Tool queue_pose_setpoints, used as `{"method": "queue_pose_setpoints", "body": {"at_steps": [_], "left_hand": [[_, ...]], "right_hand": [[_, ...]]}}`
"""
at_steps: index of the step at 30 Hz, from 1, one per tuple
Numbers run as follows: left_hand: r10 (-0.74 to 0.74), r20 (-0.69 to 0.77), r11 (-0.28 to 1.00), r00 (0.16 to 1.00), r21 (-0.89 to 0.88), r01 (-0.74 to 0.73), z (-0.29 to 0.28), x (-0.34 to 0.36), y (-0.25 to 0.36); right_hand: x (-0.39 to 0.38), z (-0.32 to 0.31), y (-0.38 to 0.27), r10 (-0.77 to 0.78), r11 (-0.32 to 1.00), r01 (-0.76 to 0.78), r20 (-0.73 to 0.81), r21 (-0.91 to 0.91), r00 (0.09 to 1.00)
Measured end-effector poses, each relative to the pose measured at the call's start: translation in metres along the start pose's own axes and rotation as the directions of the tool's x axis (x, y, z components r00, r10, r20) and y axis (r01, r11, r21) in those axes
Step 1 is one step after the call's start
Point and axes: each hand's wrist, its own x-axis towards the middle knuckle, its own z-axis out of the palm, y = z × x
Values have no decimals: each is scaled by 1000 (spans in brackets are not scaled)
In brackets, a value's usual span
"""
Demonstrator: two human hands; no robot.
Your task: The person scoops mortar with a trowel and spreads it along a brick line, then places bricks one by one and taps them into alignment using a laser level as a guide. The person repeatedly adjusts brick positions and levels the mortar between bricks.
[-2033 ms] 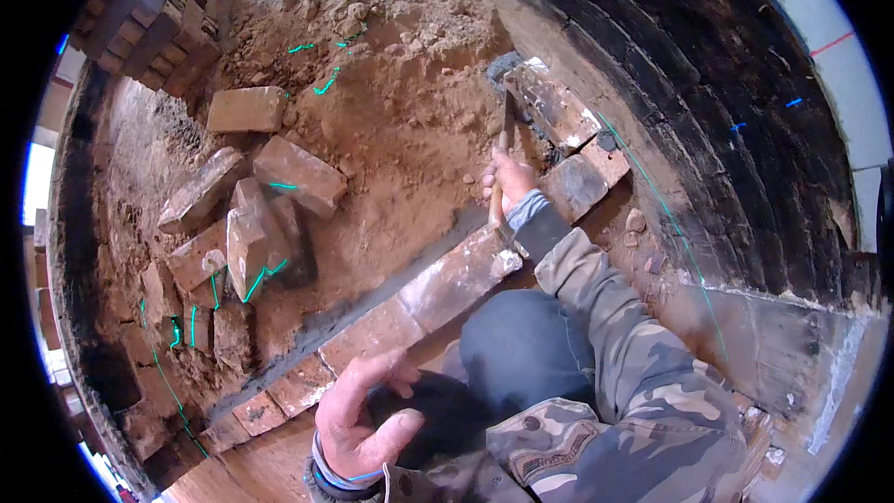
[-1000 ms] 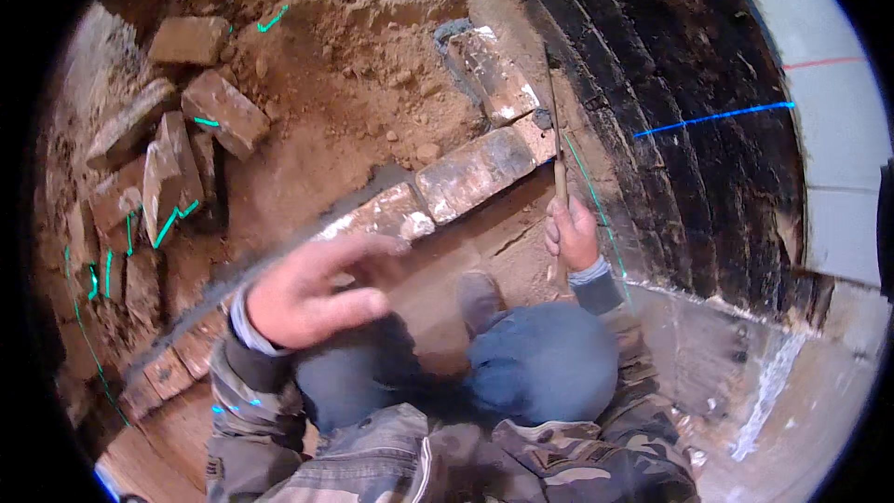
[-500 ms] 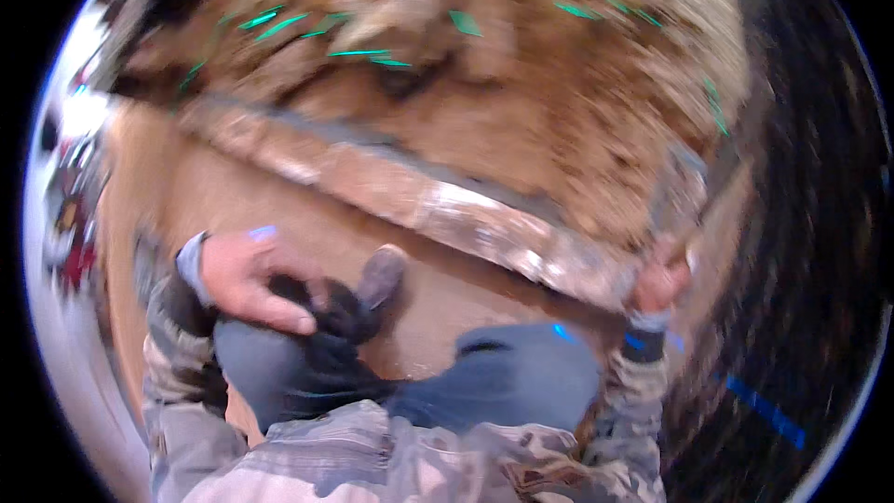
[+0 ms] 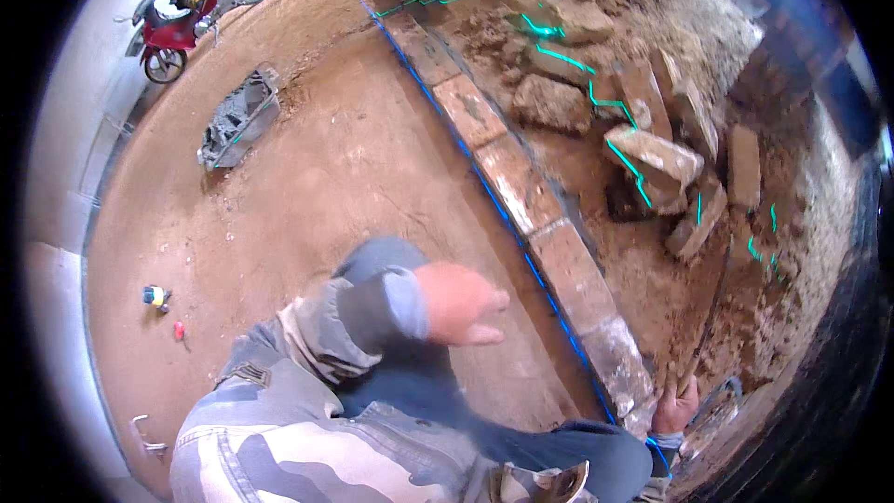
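A low row of mortared bricks point(image 4: 568, 275) runs from the far middle down to my right knee. My right hand point(image 4: 675, 407) is beside its near end, closed around the handle of a trowel point(image 4: 710, 326). The trowel points away from me and shows nearly edge-on, as a thin dark strip over the soil. In front of my lap hovers my left hand point(image 4: 461, 303), slightly smeared, with thumb and fingers apart and nothing in it. A bright blue line point(image 4: 494, 188) follows the left side of the brick row.
Loose bricks point(image 4: 656, 154) and rubble lie right of the row, crossed by green light lines. On the dirt floor at left stands a mortar tub point(image 4: 239, 121), with a red motorcycle point(image 4: 177, 33) behind. A small yellow-and-dark object point(image 4: 155, 296) and red item point(image 4: 180, 329) lie nearer.
My view has swung left, bringing the tub and motorcycle in. My left hand has moved from above my left knee out in front of my lap. My right hand remains beside the row's near end.
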Motion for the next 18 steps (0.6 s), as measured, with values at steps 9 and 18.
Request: {"method": "queue_pose_setpoints", "body": {"at_steps": [9,18], "left_hand": [[189,-182,847,965,-467,-254,-8,8,-191],[-523,-584,716,620,-696,-52,-21,-44,-309]], "right_hand": [[149,127,-268,-230,837,406,436,-368,870],[169,428,-544,-483,689,723,714,-48,507]]}}
